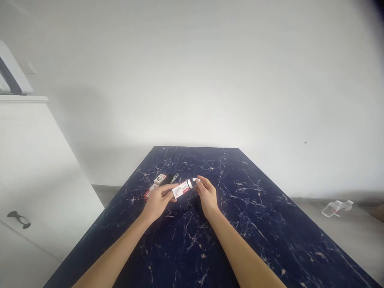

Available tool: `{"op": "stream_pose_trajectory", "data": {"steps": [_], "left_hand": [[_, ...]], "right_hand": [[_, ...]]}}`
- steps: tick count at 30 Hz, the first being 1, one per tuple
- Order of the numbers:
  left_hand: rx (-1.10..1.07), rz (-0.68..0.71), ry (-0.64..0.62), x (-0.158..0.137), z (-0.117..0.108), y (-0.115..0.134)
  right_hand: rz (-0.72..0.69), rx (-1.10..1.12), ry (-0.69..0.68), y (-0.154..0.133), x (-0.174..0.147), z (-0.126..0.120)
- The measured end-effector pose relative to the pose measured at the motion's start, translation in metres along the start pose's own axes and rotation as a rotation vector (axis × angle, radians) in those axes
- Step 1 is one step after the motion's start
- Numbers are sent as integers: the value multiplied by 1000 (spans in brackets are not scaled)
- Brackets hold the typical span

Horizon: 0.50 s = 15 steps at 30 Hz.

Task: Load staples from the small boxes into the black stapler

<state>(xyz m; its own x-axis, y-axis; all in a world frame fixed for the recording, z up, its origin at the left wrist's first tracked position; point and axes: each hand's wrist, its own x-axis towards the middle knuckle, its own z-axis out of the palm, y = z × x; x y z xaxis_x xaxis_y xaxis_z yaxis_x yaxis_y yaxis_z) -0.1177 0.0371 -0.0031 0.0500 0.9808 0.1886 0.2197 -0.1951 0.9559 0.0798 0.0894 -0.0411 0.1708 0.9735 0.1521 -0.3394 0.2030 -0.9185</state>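
— What have we got in our left hand (158, 201)?

— A small white-and-red cardboard box (181, 189), held just above the dark marbled counter (264, 224). Our left fingers (168, 188) are clamped on its near end, thumb on one face and the others behind, so the box juts out to the right, slightly tilted.

— And our right hand (206, 193)?

— It sits just beside the box's free end. The end flap (196, 179) looks folded open, and our right fingertips are pinched together on or right next to that little white tab. Whether they truly grip it we cannot tell; it is too small to see.

— How do we expect the box to handle?

— Light, we judge, and thin-walled. The card should dent if we squeeze across the broad faces, so holding it by the narrow edges near one end, as the left hand does, seems safest. The printed surface may be a bit slick, and anything loose inside could slide toward the open end if we tip it that way.

— Anything else close by?

— Two more red-and-white boxes (160, 179) lie on the counter just beyond our left hand, with a small dark item and a metal piece (174, 177) beside them. A clear plastic bottle (335, 208) lies on the floor, well apart to the right.
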Motion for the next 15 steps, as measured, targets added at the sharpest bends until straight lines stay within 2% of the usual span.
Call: {"op": "stream_pose_trajectory", "data": {"steps": [4, 9, 15], "left_hand": [[25, -15, 13, -2, 7, -7], [-65, -24, 57, -5, 17, -11], [-163, -51, 89, -6, 21, -16]], "right_hand": [[-69, -46, -47, -16, 3, -9], [-95, -86, -212, -27, 1, -7], [-73, -168, -229, -22, 0, -7]]}}
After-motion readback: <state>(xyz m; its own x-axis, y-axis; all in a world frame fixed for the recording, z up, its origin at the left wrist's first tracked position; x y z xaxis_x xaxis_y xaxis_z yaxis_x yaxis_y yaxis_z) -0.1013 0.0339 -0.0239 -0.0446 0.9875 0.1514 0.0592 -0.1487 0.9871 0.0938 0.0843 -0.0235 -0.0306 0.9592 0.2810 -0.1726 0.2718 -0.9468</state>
